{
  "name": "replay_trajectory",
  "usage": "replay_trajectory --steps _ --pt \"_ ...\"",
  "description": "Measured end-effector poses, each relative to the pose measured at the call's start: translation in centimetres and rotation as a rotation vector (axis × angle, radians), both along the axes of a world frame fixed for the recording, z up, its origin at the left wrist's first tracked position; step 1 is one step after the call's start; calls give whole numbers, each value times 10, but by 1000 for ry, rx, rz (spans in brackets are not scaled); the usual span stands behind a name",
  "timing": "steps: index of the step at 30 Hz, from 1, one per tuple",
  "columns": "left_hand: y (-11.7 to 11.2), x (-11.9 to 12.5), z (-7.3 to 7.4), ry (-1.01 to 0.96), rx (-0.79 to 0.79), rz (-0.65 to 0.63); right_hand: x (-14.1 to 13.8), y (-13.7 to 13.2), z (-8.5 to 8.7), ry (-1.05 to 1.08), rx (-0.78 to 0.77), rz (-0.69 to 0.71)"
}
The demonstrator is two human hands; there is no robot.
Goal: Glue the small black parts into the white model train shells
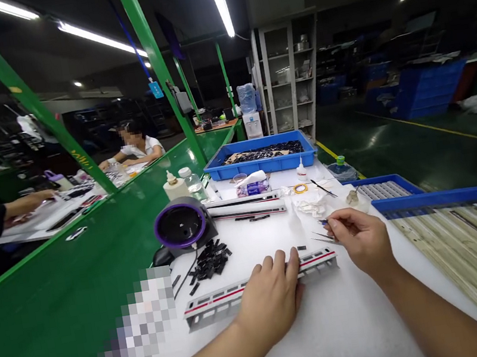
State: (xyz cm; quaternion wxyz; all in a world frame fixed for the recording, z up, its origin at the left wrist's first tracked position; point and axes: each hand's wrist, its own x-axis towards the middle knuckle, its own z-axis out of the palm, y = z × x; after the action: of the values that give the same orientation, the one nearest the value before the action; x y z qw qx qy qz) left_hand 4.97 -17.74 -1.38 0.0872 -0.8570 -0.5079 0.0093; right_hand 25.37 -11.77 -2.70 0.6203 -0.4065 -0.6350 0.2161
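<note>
Logging my left hand [269, 300] clasping one train-model shell [213, 303], my right hand [361, 241] pinching tweezers [325, 238] narrowly, one pile of black parts [210, 259] at 10 o'clock, two more shells [248, 213] at 12 o'clock.

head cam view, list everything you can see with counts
bench: 1, white, under the items below
train car shell: 1, white with red stripe, front of bench
striped shells: 2, white and red, mid bench
round unit: 1, black with purple rim, left of bench
small parts: one heap, black, beside round unit
tweezers: 1, metal, right of front shell
tissue: 1, white, crumpled, mid bench
tape roll: 1, yellow, behind tissue
crate: 1, blue, far end, holding black parts
trays: 2, blue, right of bench
co-workers: 2, left, beyond green partition
left hand: 1, on front shell
right hand: 1, pinching tweezers
</note>
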Motion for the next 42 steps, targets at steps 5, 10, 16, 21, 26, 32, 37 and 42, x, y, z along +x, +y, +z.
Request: replay_trajectory --steps 5,10,16,21,26,32,37,42 --pt "-15 -45 12 5 -13 148 -11 -9 1 -331 109 229" --pt "-17 -72 -7 -60 5 151 -28 -11 -12 -637 202 383" --pt "-15 -77 -24 -112 114 123 -40 -7 -29 -986 256 284" --pt "-15 -79 -27 -158 181 109 -44 -10 -25 -1192 141 268" --pt "-14 -79 -27 -200 204 113 -47 -15 -20 -1236 32 268" --pt "-14 -78 -26 -224 235 134 -46 -16 -20 -1212 -2 271" --pt "-10 -62 -15 -150 142 -75 -45 -10 -22 -1189 59 262" --pt "4 -41 -13 -98 92 -129 -39 -10 -24 -1097 112 297"
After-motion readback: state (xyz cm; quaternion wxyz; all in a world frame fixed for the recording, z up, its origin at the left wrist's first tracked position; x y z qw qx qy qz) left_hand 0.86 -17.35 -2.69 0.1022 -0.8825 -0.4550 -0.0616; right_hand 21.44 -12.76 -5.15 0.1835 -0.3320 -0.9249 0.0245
